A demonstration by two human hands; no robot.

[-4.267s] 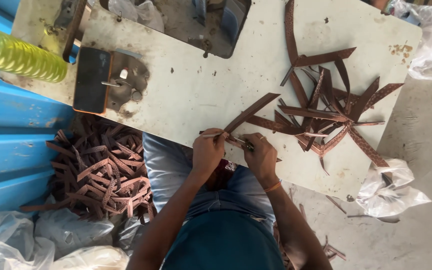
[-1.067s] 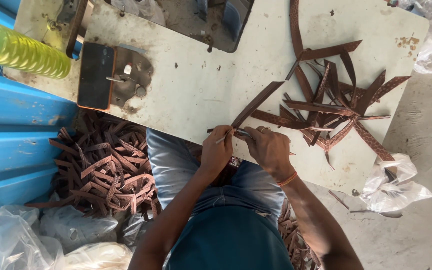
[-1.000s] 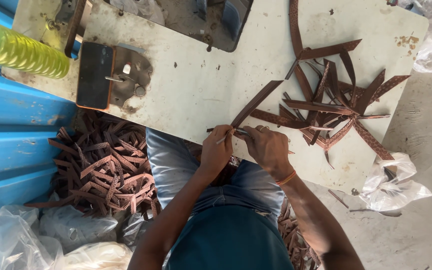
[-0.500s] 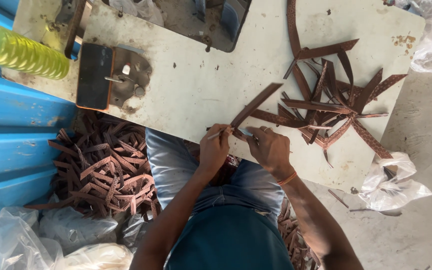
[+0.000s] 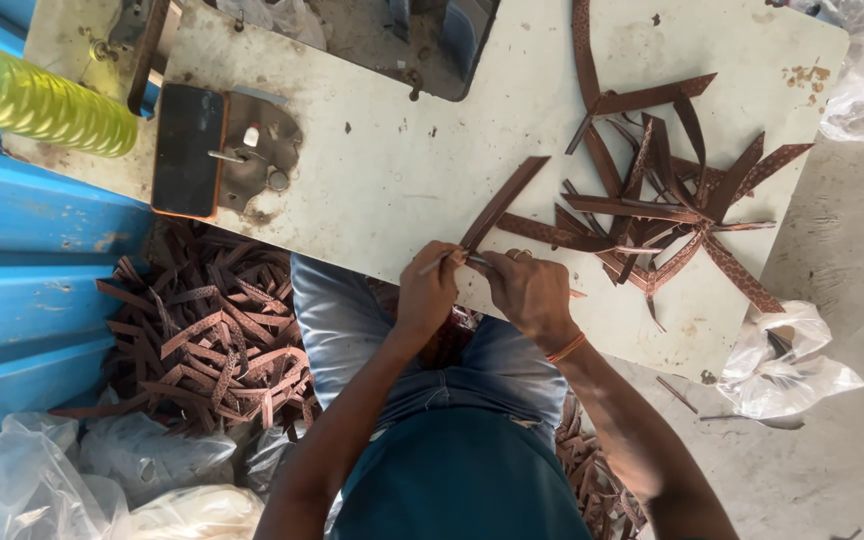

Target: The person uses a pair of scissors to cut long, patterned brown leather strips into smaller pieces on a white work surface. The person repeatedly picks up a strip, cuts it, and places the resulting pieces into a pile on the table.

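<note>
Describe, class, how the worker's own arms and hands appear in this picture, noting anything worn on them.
Both forearms are bare, with no sleeves in view. The left hand wears no glove and shows no ring or band. The right hand is also ungloved; a thin orange band circles its wrist. No watch shows on either arm.

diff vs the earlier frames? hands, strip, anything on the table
Little changed. Both hands stay at the table's near edge: the left hand and right hand still pinch the end of one brown strip, which still angles up and to the right, with only small finger shifts. The strip pile, the phone and the floor pile have not moved.
</note>
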